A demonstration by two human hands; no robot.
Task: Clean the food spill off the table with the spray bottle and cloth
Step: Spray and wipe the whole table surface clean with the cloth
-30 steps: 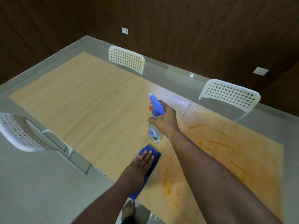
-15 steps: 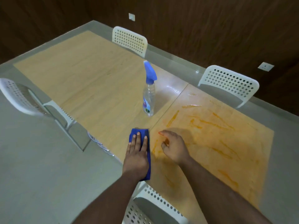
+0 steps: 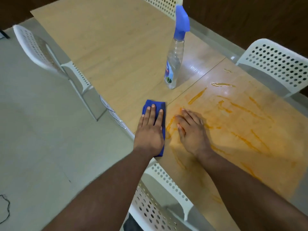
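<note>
Pale grey floor (image 3: 41, 147) spreads under everything, smooth and matte, with dark wood-grain wall panelling (image 3: 250, 17) beyond the far side of the table. That table (image 3: 116, 47) is the biggest thing before me: a long top of light wood-look laminate, slightly glossy, with a thin seam running across it. Four white plastic chairs ring it, their backs punched with round holes: one (image 3: 38, 47) off the table's left edge, one (image 3: 275, 64) at its far right side, one (image 3: 165, 4) at the far edge behind the bottle, and one (image 3: 158, 197) tucked under the near edge between my forearms. Right of the seam, orange food spill (image 3: 241, 112) lies in long wet streaks and smears over the table. Left of the seam, near it and clear of the streaks, the spray bottle (image 3: 175, 59) stands upright, a clear slim plastic body with a blue trigger head and a coloured label low down. At the table's near edge, just left of the seam, sits the blue cloth (image 3: 150, 104), soft and folded into a narrow strip. My left hand (image 3: 150, 130) lies flat on it, fingers straight and pressing down. My right hand (image 3: 191, 129) rests just beside it on the smeared part of the table, fingers extended and loosely together, holding nothing.
</note>
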